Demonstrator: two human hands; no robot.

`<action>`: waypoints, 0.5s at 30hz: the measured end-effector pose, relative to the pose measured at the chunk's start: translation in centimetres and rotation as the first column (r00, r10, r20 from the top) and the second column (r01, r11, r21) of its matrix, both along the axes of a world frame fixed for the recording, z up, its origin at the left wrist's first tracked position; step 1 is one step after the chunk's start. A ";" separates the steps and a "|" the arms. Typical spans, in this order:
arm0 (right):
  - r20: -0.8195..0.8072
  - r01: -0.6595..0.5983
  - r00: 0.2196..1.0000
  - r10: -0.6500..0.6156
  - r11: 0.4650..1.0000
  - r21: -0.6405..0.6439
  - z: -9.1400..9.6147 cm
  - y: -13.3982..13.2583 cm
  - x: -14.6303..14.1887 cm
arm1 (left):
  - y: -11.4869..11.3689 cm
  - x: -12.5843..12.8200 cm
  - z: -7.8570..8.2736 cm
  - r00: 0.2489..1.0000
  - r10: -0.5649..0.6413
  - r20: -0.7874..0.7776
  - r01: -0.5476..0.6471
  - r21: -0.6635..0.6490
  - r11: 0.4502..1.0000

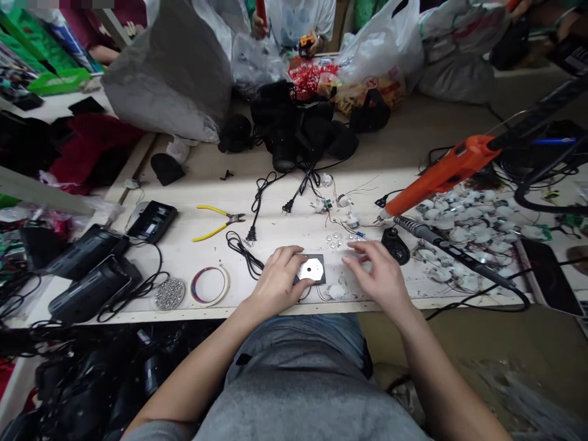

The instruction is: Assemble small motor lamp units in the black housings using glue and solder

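My left hand grips a dark square plate by its left side, thumb at the near edge and fingers at the far one. On the plate lies a white octagonal piece with a dark centre hole. My right hand hovers to the right of it, thumb and fingers apart, nothing visible between them. Several small silvery discs are scattered just beyond, close to the right fingertips. Between my hands, near the bench edge, sits a white round part with thin wires.
Yellow-handled pliers, a tape roll and a round metal mesh are on the left. An orange tool, a soldering iron, white wired parts and a phone are right. Another person stands opposite.
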State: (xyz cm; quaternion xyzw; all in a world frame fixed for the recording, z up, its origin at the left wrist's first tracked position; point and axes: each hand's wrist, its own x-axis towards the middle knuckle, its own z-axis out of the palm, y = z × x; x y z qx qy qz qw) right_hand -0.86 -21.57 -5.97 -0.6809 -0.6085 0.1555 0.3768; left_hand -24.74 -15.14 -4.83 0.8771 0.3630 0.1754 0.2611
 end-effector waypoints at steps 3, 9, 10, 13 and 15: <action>0.081 0.055 0.995 -0.059 0.997 0.055 -0.4 2.5 0.6 | -0.1 0.1 -0.3 1.000 0.023 0.012 -0.024 0.009 1.000; 0.151 0.032 0.988 -0.045 0.996 0.089 -1.6 6.6 -0.1 | -0.7 0.1 0.0 1.000 -0.022 -0.022 0.023 0.081 0.996; 0.158 0.016 0.987 -0.030 0.996 0.085 -1.8 7.2 -0.3 | -0.7 0.1 0.2 0.999 -0.024 -0.044 0.027 0.082 0.996; 0.173 -0.038 0.985 0.025 0.997 0.070 -2.7 8.6 -0.8 | -0.6 0.3 0.7 0.994 -0.022 -0.104 0.030 0.072 0.997; 0.177 -0.046 0.984 0.033 0.996 0.072 -3.1 9.2 -0.7 | -0.4 0.4 0.7 0.992 -0.024 -0.128 0.032 0.064 0.997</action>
